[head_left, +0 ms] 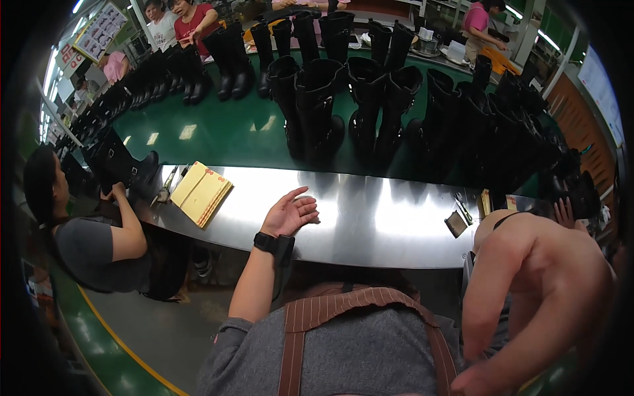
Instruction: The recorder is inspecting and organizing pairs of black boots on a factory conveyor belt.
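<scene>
My left hand (288, 214) rests palm up over the bare steel strip (370, 218) at the table's front. Its fingers are loosely bent and apart, with nothing in them. A black band with a dark square piece (275, 247) wraps the wrist. To the left of this hand lies a stack of yellow printed paper (201, 193), with small metal hand tools (166, 187) beside it. Beyond the strip, pairs of tall black buckled boots (310, 109) stand upright on the green surface (224, 135). I cannot make out my right hand; bare skin crowds the lower right.
A co-worker (99, 241) at the left handles a black boot (119, 158). At the right, a hand (564, 212) touches another boot. A small dark pad (456, 224) and a slim tool (464, 207) lie near the right end. More people stand across the table.
</scene>
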